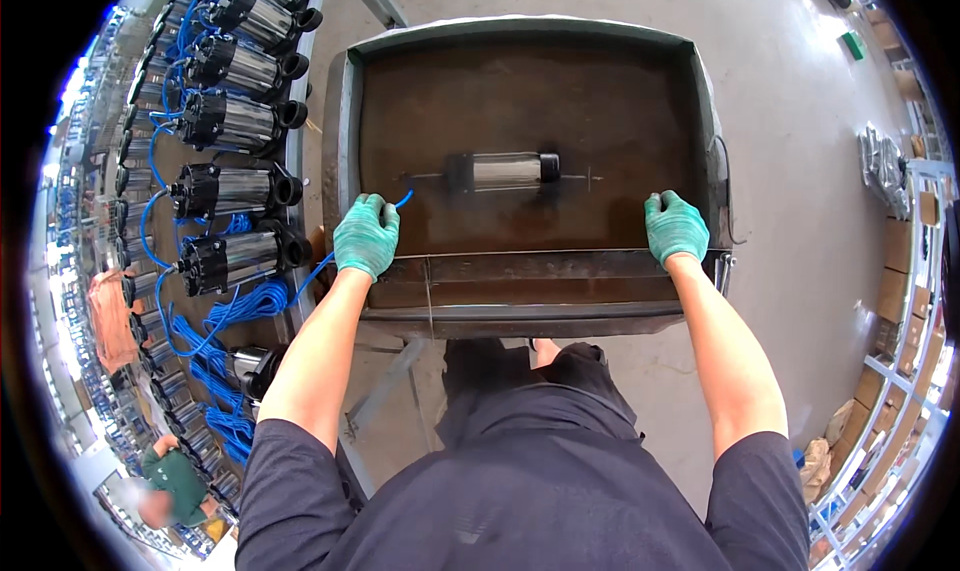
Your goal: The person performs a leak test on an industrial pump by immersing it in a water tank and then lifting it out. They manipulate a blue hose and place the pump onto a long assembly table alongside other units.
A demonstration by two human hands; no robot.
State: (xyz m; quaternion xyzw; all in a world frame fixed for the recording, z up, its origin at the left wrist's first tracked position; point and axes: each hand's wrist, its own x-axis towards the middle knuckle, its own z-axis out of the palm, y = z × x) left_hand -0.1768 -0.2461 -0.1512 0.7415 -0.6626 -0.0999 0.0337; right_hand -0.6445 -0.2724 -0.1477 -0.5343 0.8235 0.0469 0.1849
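Observation:
A metal tank [343, 121] of brown, murky liquid stands in front of me. In its middle lies a shiny cylindrical submersible pump [505, 172] with black ends, on its side and seemingly under the surface. My left hand [366, 235], in a green glove, is closed at the tank's front left corner around a blue cable [404, 200], whose short end sticks out past the fingers. My right hand [677, 229], gloved alike, is closed at the front right corner. Its curled fingers hide whatever they grip. Both hands are apart from the pump.
A row of similar pumps [235, 120] with black ends lines the left side. Coiled blue cable [215, 356] lies below them. Shelving with cardboard boxes [897, 244] stands far right. Another person [175, 486] is at the lower left. A grey floor [790, 301] extends to the right.

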